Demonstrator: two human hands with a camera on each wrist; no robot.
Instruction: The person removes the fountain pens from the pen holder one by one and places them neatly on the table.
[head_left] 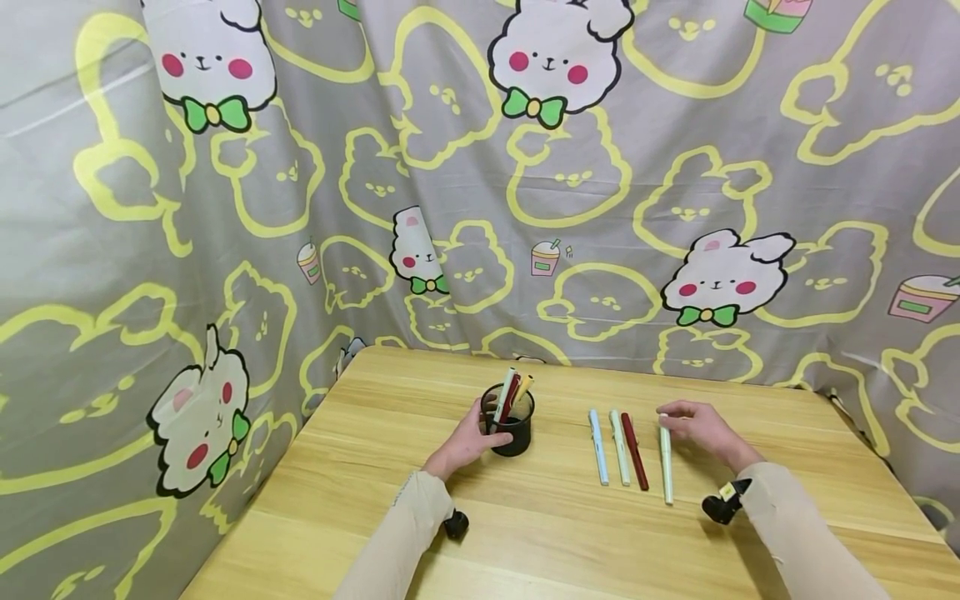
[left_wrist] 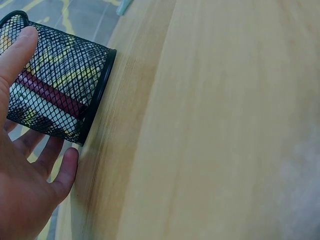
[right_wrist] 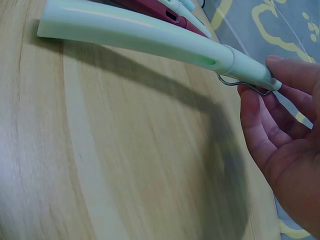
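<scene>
My left hand (head_left: 467,437) holds a black mesh pen holder (head_left: 514,442), its thumb across the near side and the fingers around the far side. Inside stand a pale green pen (head_left: 505,392), a dark red pen (head_left: 511,397) and a yellow pen (head_left: 526,387). At the right, the right hand (head_left: 703,430) pinches the far, clip end of another pale green pen (head_left: 667,468). The right wrist view shows the thumb and fingertips at that pen's capped end (right_wrist: 250,74), with the metal clip facing down. Whether its other end touches the table cannot be told.
Between the hands lie a light blue pen (head_left: 598,450), a pale green pen (head_left: 620,450) and a dark red pen (head_left: 636,454), roughly side by side on the wooden table (head_left: 570,542). A patterned grey curtain (head_left: 465,183) hangs behind the table and along its left side.
</scene>
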